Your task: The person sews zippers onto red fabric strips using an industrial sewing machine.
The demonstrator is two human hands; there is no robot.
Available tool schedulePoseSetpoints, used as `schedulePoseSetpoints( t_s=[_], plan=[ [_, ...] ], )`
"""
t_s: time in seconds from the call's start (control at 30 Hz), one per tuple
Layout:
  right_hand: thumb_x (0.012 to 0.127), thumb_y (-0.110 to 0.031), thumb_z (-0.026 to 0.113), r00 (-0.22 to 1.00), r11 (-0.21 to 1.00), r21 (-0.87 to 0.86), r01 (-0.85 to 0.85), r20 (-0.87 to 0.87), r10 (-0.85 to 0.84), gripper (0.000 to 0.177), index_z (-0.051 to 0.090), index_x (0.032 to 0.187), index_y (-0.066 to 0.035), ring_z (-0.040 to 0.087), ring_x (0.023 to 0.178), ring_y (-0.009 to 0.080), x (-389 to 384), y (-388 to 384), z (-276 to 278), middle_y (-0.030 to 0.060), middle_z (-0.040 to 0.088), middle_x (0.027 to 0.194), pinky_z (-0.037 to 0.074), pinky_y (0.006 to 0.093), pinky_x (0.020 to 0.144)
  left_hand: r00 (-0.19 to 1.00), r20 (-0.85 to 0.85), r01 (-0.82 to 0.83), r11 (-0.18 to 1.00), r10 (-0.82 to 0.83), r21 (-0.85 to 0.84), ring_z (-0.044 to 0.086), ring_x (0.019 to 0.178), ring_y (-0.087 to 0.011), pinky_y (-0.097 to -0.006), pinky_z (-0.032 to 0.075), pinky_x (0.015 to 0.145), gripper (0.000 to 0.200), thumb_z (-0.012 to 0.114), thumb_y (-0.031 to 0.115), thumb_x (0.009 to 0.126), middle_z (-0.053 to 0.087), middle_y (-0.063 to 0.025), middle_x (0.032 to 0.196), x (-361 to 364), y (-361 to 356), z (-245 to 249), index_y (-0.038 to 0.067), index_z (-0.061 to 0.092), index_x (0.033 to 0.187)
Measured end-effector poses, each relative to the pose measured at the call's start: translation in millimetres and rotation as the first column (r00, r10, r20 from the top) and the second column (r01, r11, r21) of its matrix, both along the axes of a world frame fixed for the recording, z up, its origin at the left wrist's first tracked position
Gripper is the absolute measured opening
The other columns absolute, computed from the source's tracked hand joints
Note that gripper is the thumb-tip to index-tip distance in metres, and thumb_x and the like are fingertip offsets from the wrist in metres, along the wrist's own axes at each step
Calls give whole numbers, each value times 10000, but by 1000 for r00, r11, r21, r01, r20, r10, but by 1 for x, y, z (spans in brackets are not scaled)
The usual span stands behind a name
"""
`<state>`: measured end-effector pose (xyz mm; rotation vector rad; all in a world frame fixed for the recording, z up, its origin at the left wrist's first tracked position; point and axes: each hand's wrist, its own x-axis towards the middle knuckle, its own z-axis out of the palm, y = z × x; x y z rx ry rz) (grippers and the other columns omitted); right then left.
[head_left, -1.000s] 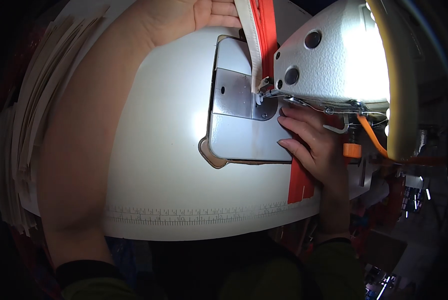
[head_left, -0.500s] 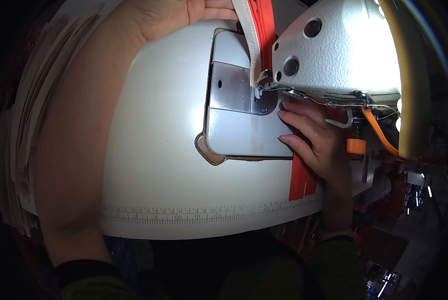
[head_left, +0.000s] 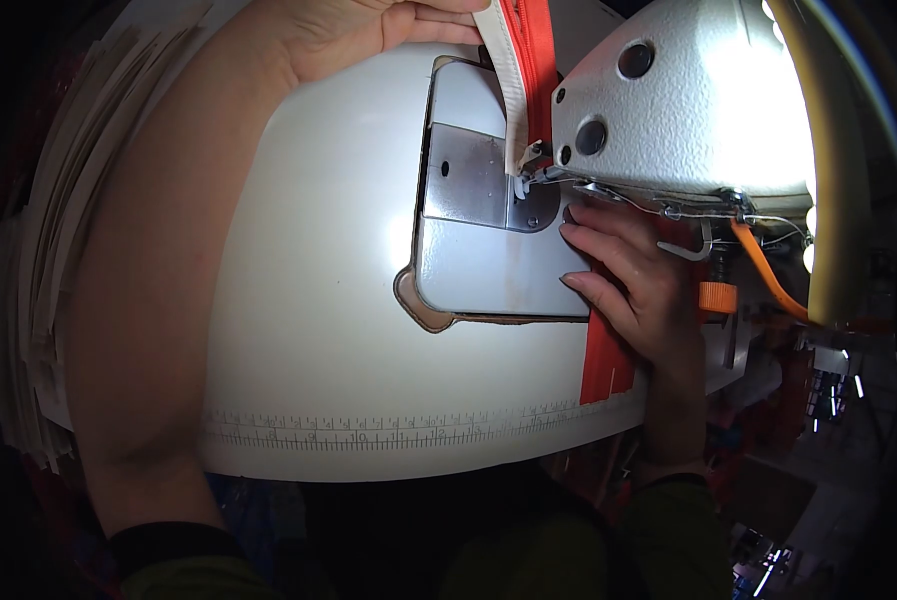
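Note:
A red zipper strip (head_left: 539, 70) with a white fabric band (head_left: 509, 95) along its left side runs from the top edge down to the presser foot (head_left: 521, 186) of a sewing machine (head_left: 698, 120). At the top, my left hand (head_left: 393, 30) is closed at the white band's edge; its fingertips are partly out of frame. My right hand (head_left: 633, 265) lies with fingers extended toward the needle plate (head_left: 468, 180), just right of the foot. Beneath that hand, a red fabric strip (head_left: 605, 365) comes out toward the table's front edge. The sewing point is partly hidden by the foot.
A printed ruler (head_left: 388, 432) follows the front of the white table (head_left: 318, 300). Stacked pale fabric pieces (head_left: 78, 200) lie at the left. An orange knob (head_left: 717, 297), an orange cable (head_left: 758, 265) and threads hang by the lit machine head at right.
The view has shifted very slightly. My left hand and the upper zipper strip sit a touch farther right; my right hand keeps nearly the same place and pose.

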<state>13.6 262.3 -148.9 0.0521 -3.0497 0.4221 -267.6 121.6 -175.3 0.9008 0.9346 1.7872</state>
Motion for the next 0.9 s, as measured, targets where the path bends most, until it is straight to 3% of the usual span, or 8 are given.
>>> schedulePoseSetpoints(
  t_s=[0.13,0.23,0.4,0.5,0.6,0.8,0.9],
  plan=[
    [774,-63,745,1000,1000,2,3,1,-3,380,655,1139,-13,596,1153,302,1,1,-2,154,614,1227,497,367,939,996,-89,8,1000,-6,24,680,995,-253,-366,525,956,250,611,-21,847,685,-174,1079,-4,5,-4,-28,649,1094],
    [772,-61,745,1000,1000,25,-5,-11,5,379,657,1138,-13,598,1151,302,1,1,-2,155,616,1224,499,369,939,930,-238,359,835,-281,417,677,1008,-258,-371,523,964,243,603,-5,858,684,-180,1086,-19,20,-18,-23,650,1096],
    [774,-65,745,1000,1000,25,-3,-4,3,380,658,1141,-14,601,1146,303,0,1,-2,156,617,1222,500,369,940,937,-174,349,834,-302,428,679,1010,-260,-372,528,953,231,585,17,879,685,-186,1085,-17,16,-19,-28,648,1096],
    [776,-65,743,1000,1000,24,-11,-7,11,383,657,1146,-16,602,1146,303,6,8,-8,156,616,1224,500,368,938,981,143,124,991,-129,46,682,1006,-267,-382,529,946,219,567,46,901,686,-188,1081,-7,-1,-5,-32,645,1090],
    [778,-66,743,987,988,1,157,42,-157,388,652,1152,-16,602,1147,303,26,27,-30,156,616,1227,501,364,934,990,105,96,995,-99,32,685,1000,-271,-386,531,939,227,560,74,911,687,-188,1077,-7,-1,-5,-32,639,1096],
    [777,-63,743,981,984,-62,167,109,-160,390,648,1152,-12,598,1152,303,26,24,-26,157,615,1230,499,360,931,990,135,32,999,-33,9,683,1001,-272,-398,523,940,257,549,134,927,689,-189,1074,-1,-1,1,-26,626,1113],
    [777,-64,744,992,990,-91,110,73,-103,384,649,1146,-9,597,1152,302,18,24,-20,155,615,1230,495,362,936,969,243,29,996,-48,84,680,997,-271,-405,512,950,280,545,150,927,688,-189,1078,-3,0,2,-28,613,1132]
  ],
)
